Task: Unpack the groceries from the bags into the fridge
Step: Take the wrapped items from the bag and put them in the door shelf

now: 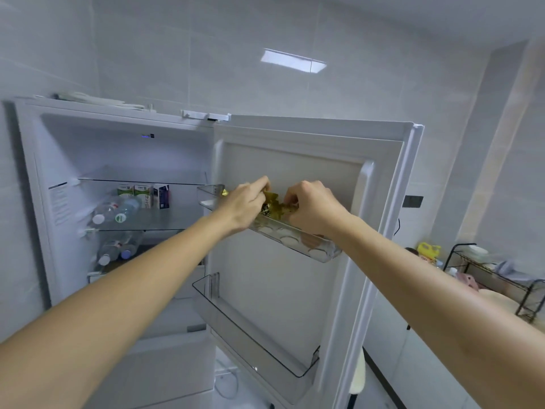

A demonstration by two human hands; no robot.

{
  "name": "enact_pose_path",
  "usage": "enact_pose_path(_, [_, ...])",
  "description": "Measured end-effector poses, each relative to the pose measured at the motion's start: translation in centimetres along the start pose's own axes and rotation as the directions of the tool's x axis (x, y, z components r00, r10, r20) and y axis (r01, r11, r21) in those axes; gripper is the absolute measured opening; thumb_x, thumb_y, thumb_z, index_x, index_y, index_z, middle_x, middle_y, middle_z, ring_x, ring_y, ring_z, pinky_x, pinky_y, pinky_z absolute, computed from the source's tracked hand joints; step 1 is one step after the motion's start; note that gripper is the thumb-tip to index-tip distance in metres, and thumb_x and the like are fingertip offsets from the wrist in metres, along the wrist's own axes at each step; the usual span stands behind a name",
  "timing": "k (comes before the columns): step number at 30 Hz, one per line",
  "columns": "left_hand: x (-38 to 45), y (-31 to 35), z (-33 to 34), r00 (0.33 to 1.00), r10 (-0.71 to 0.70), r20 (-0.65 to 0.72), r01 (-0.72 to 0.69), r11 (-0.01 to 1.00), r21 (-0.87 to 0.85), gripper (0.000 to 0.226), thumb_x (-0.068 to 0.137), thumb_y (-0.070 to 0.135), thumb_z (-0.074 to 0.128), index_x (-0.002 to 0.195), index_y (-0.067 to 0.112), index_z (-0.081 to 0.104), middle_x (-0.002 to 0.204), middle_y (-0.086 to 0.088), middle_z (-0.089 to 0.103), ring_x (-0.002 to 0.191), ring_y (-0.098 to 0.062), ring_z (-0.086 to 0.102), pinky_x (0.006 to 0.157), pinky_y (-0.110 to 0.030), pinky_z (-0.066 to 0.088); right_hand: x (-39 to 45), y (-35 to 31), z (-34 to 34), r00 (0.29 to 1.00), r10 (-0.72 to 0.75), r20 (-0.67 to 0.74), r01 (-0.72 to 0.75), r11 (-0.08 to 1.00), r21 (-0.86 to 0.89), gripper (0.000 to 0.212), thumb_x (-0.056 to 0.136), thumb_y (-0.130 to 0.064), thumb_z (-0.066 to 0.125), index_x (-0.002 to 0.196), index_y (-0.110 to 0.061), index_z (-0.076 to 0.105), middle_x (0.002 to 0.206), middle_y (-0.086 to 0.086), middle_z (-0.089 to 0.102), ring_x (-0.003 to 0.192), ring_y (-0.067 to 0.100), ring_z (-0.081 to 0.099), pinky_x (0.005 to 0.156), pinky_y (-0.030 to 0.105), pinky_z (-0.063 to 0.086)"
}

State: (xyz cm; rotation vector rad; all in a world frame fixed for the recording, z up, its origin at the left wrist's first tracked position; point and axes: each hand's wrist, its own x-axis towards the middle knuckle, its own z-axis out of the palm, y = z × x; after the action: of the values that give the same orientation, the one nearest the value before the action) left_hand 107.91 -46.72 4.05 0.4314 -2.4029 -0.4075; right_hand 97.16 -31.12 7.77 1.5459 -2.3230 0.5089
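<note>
The white fridge (124, 122) stands open, its door (295, 160) swung out to the right. Both my hands reach into the clear upper door bin (298, 237). My left hand (244, 206) and my right hand (312, 208) each pinch a crinkled gold-foil packet (274, 205) that sits in the bin between them. Part of the packet is hidden behind my fingers. Round egg hollows show through the bin's front wall.
Small cartons (144, 193) and lying water bottles (115, 212) fill the middle glass shelf; more bottles (116, 249) lie below. A lower door bin (250, 332) hangs under the upper one. A black wire rack (498, 276) with kitchen items stands at the right.
</note>
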Motion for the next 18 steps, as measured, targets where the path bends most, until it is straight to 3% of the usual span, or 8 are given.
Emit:
enact_pose_path(3, [-0.7, -0.4, -1.5, 0.998, 0.016, 0.059, -0.021, 0.996, 0.087, 0.026, 0.104, 0.039, 0.03, 0.118, 0.032, 0.052, 0.117, -0.005, 0.061, 0.111, -0.026, 0.055, 0.094, -0.047, 0.047, -0.2, -0.2, 0.0, 1.0, 0.013, -0.002, -0.013, 1.0, 0.004, 0.023, 0.081, -0.036, 0.064, 0.091, -0.021, 0.078, 0.092, 0.004, 0.074, 0.089, 0.032, 0.068, 0.078, 0.041, 0.061])
enact_pose_path(6, [-1.6, -0.4, -3.5, 0.998, 0.067, -0.011, -0.065, 0.992, 0.106, 0.04, 0.104, 0.046, 0.032, 0.134, 0.029, 0.053, 0.136, 0.003, 0.059, 0.128, -0.018, 0.049, 0.1, -0.046, 0.045, -0.6, -1.2, -0.8, 0.992, -0.016, -0.122, 0.02, 0.999, 0.036, 0.024, 0.089, -0.038, 0.061, 0.102, -0.025, 0.076, 0.105, 0.002, 0.073, 0.097, 0.029, 0.067, 0.084, 0.043, 0.06])
enact_pose_path(9, [-2.9, -0.7, -5.9, 0.995, 0.062, -0.076, -0.05, 0.988, 0.149, 0.039, 0.104, 0.049, 0.034, 0.134, 0.032, 0.052, 0.135, 0.007, 0.059, 0.125, -0.015, 0.05, 0.093, -0.045, 0.049, -0.7, -3.6, -1.5, 0.98, -0.049, -0.195, 0.065, 0.995, 0.076, 0.026, 0.093, -0.036, 0.061, 0.109, -0.022, 0.074, 0.11, 0.001, 0.072, 0.103, 0.027, 0.065, 0.088, 0.043, 0.057])
enact_pose_path(13, [-6.3, -2.5, -10.1, 0.99, 0.03, -0.14, 0.013, 0.955, 0.296, 0.037, 0.106, 0.046, 0.04, 0.137, 0.03, 0.053, 0.13, 0.004, 0.06, 0.124, -0.018, 0.05, 0.087, -0.039, 0.044, -0.1, -8.6, -0.5, 0.969, -0.158, -0.187, 0.18, 0.978, 0.102, 0.033, 0.095, -0.045, 0.061, 0.118, -0.023, 0.071, 0.117, -0.002, 0.071, 0.108, 0.024, 0.065, 0.086, 0.037, 0.054])
enact_pose_path(18, [-14.6, -5.9, -17.3, 0.967, -0.123, -0.222, 0.218, 0.852, 0.476, 0.047, 0.104, 0.05, 0.04, 0.147, 0.031, 0.048, 0.137, 0.0, 0.058, 0.132, -0.024, 0.049, 0.099, -0.044, 0.045, 0.6, -17.3, 2.0, 0.925, -0.336, -0.179, 0.364, 0.917, 0.161, 0.044, 0.098, -0.049, 0.06, 0.134, -0.024, 0.062, 0.128, 0.001, 0.065, 0.116, 0.024, 0.061, 0.087, 0.038, 0.052])
